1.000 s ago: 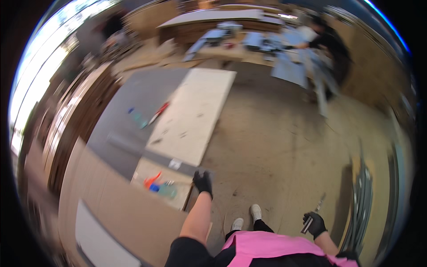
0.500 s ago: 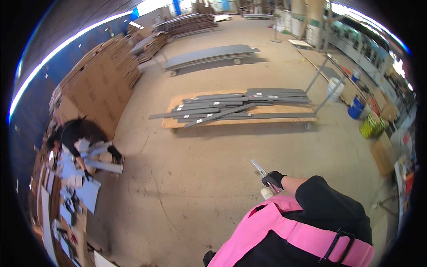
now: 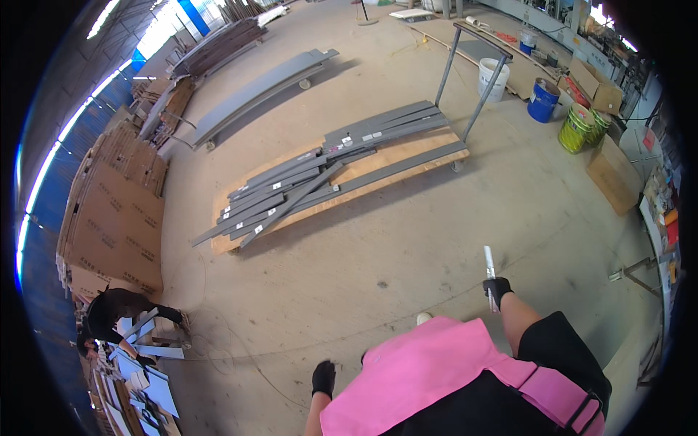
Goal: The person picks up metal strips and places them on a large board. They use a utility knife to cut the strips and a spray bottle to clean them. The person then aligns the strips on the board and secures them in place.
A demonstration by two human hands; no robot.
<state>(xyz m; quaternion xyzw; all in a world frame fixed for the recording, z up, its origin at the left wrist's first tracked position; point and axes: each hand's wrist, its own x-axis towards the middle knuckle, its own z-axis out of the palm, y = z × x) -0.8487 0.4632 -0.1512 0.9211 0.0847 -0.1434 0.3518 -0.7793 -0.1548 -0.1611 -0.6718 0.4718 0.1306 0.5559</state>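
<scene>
My right hand [image 3: 497, 289], in a dark glove, is closed around a narrow, flat silvery strip [image 3: 489, 261]. The strip points away from me over the floor, and a pinkish end shows below my fist; its exact kind is unclear. My left hand [image 3: 324, 379], also dark-gloved, hangs low on the left of my pink apron [image 3: 429, 363]. Its fingers look loosely stretched, and nothing shows in them. Ahead of both hands, well out of reach, a low flat cart [image 3: 396, 171] with a wooden deck carries several long grey strips [image 3: 291, 178].
Beyond stands another low cart with grey panels [image 3: 254, 91]. Stacked cardboard [image 3: 116, 218] lines the left, where a co-worker [image 3: 123, 312] bends over pale panels. Buckets [image 3: 543, 99], green-yellow containers [image 3: 576, 129] and a cardboard box [image 3: 614, 174] stand at right. A thin cable [image 3: 254, 363] crosses the floor.
My view has turned to the right and the loaded cart looks nearer. My left hand has come into sight. My right hand still holds the strip, now pointing more straight ahead.
</scene>
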